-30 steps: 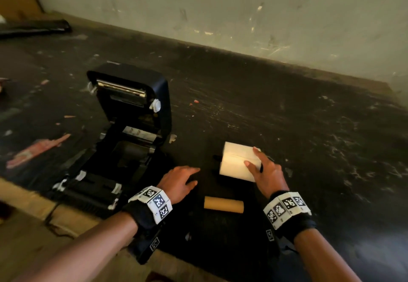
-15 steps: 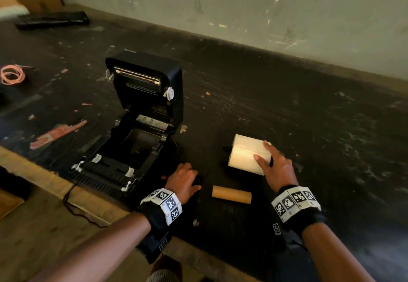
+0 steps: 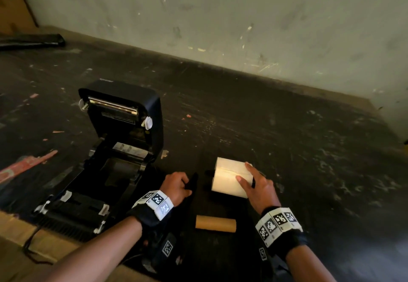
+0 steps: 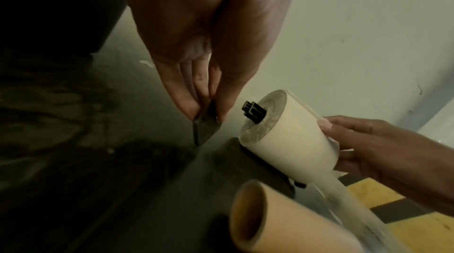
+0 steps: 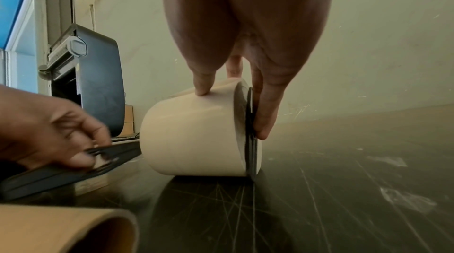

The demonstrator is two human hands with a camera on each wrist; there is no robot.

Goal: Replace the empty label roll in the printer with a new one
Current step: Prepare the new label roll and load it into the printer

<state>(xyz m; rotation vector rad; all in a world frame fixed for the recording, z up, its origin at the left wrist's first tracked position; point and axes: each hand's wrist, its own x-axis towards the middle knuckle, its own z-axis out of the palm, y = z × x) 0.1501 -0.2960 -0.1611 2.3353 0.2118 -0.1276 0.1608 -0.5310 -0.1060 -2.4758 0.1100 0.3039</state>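
The black label printer (image 3: pixel 110 160) stands open at the left, lid up, its roll bay bare. A new cream label roll (image 3: pixel 229 178) lies on the dark table with a black spindle (image 4: pixel 254 111) through its core. My right hand (image 3: pixel 256 184) holds this roll (image 5: pixel 191 136), thumb on top and fingers against a black end plate (image 5: pixel 251 133). My left hand (image 3: pixel 176 184) pinches a flat black plastic piece (image 4: pixel 205 131) just left of the roll. The empty brown cardboard core (image 3: pixel 215 223) lies nearer to me, between my wrists.
The dark scratched table (image 3: pixel 309 149) runs back to a pale wall (image 3: pixel 242 17). A wooden table edge (image 3: pixel 19 226) passes under the printer's front, with a cable (image 3: pixel 31 250) hanging there. A pink scrap (image 3: pixel 24 166) lies at far left.
My left hand has shifted right from beside the printer and taken hold of the black plastic piece. The right hand stays on the new roll.
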